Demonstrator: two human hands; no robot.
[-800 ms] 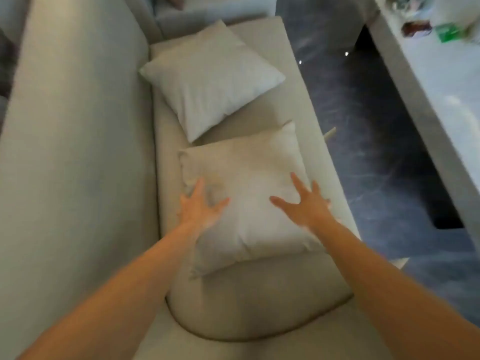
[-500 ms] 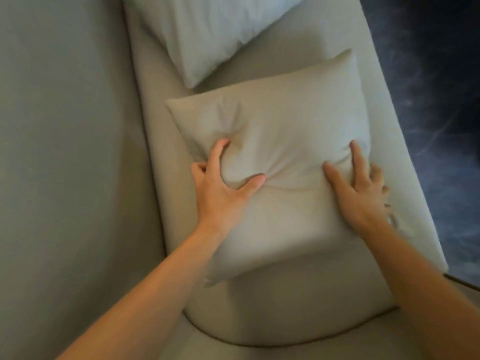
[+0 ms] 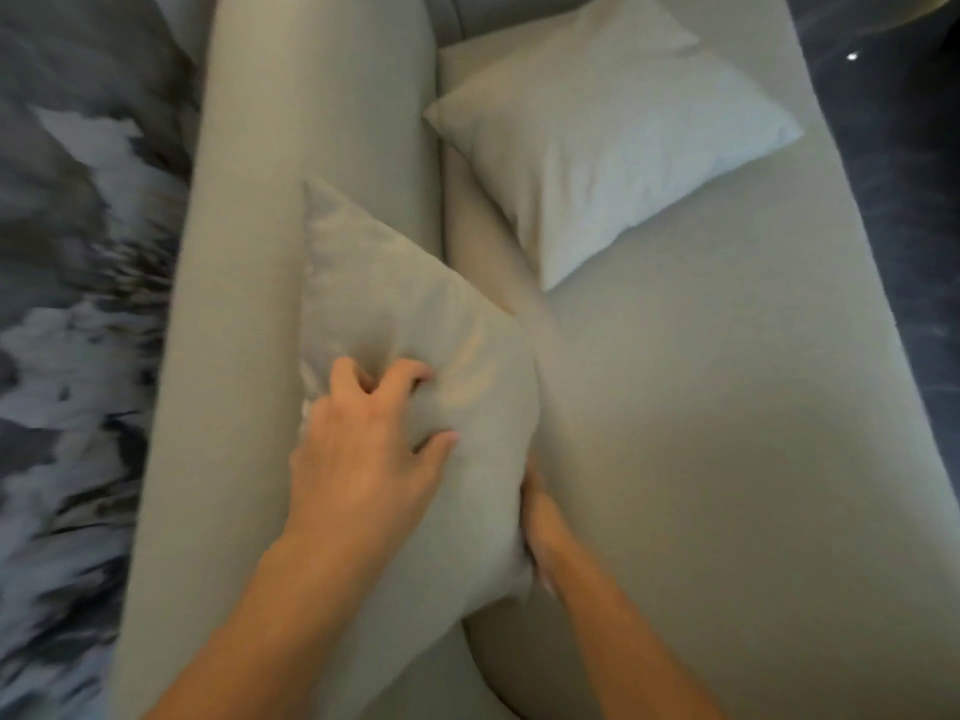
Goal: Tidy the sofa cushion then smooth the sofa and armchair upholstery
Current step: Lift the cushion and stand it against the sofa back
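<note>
Two cushions share this sofa, and the first step of the task, tidying the nearer one, is the step in hand. Far left, a dark patterned stretch of floor or rug point(image 3: 78, 314) is smeared by motion blur, so I cannot tell which it is. Next comes the sofa backrest point(image 3: 291, 163), a long pale roll, with the nearer cushion point(image 3: 395, 324) propped on edge against it, one corner pointing up. The left hand point(image 3: 363, 449) is clenched into that cushion's face, fingertips digging creases into the fabric. The right hand point(image 3: 540, 532) is mostly hidden behind the cushion's right edge; it looks to be grasping that edge from beneath, though its fingers are out of sight. Right of it lies the bare sofa seat point(image 3: 727, 433), and farther back the second cushion point(image 3: 608, 132) rests flat and skewed, one corner against the backrest. Next, I judge, the held cushion wants squaring and settling upright, then both hands letting go to stroke the seat fabric flat. No armchair is in view, and the sofa's near end is cut off by the frame.
</note>
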